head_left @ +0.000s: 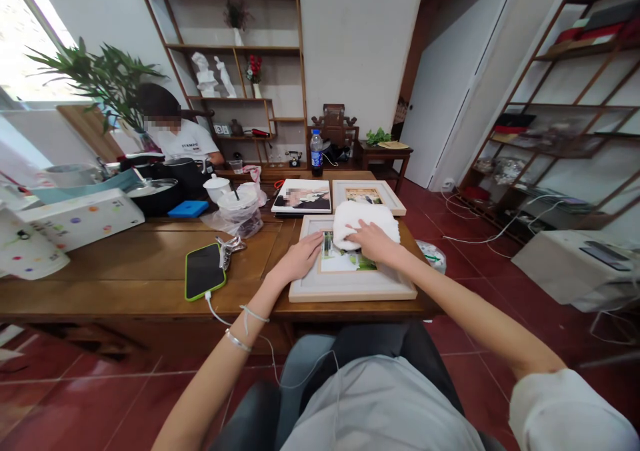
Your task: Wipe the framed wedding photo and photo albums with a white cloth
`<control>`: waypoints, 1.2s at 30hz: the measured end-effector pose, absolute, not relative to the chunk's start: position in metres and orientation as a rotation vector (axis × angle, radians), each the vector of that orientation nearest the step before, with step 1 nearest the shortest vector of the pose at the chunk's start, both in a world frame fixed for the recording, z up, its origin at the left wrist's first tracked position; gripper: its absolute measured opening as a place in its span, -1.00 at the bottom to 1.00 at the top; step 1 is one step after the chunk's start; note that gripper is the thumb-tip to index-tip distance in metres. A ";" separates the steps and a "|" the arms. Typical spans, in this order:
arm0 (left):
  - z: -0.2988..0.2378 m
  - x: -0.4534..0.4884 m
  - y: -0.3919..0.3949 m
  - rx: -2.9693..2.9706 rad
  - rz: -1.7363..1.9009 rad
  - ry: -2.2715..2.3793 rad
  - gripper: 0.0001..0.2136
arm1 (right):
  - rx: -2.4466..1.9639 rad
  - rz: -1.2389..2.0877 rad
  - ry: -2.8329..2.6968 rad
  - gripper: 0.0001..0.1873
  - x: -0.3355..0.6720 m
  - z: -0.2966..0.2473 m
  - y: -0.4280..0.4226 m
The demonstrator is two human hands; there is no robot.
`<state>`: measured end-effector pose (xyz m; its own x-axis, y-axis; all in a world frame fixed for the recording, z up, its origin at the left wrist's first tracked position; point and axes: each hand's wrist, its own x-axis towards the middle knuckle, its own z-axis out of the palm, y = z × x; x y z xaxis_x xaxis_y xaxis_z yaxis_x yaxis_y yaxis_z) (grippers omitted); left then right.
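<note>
A light wooden picture frame (353, 293) with a pale mat lies flat on the table near me, a photo (333, 261) in its middle. Across its upper part rests a fluffy white cloth (357, 216), which covers some of the photo. My right hand (377, 241) holds this cloth against the frame, its fingers on top of the cloth. Stretched flat over the left side of the frame, my left hand (304, 256) has its fingers extended and holds nothing. A second picture frame (395, 194) and a photo album or panel (320, 188) lie just behind.
A phone (205, 271) on a white charging cable lies left of the frame. Plastic cups (237, 201), a blue box (188, 209), a black pan (153, 194) and a dotted carton (83, 221) stand farther left. A bottle (317, 151) stands behind. A person (187, 138) sits across the table.
</note>
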<state>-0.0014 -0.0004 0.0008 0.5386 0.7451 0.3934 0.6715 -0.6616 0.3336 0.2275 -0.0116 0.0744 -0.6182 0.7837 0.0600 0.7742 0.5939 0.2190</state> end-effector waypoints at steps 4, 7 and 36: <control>0.001 0.000 -0.001 2.626 0.766 1.256 -0.58 | 1.207 0.156 2.751 -0.49 0.228 0.094 -0.065; 0.002 0.000 -0.004 2.627 0.768 1.260 -0.58 | 1.124 0.086 2.747 -0.54 0.230 0.112 -0.107; -0.002 -0.001 0.000 2.642 0.796 1.221 -0.59 | 1.400 0.340 2.764 -0.44 0.249 0.077 -0.026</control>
